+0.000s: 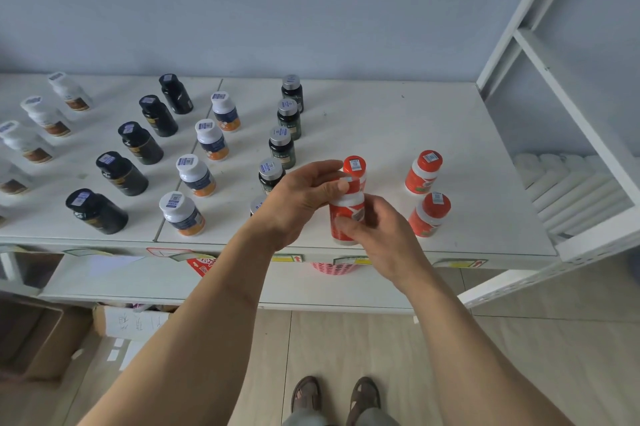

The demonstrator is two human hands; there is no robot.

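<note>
- The left hand (304,197) pinches the farther red bottle (354,166) just under its cap with fingers (325,171) and thumb.
- The right hand (381,231) curls its fingers (346,225) round the nearer red bottle (341,218), close to the front edge of the tabletop (381,121).
- The two bottles are crowded together, so a nudge from either hand could likely tip one off the edge towards the pink basket (334,268) below.
- The left wrist could knock the green bottles (282,148) just beside it.
</note>
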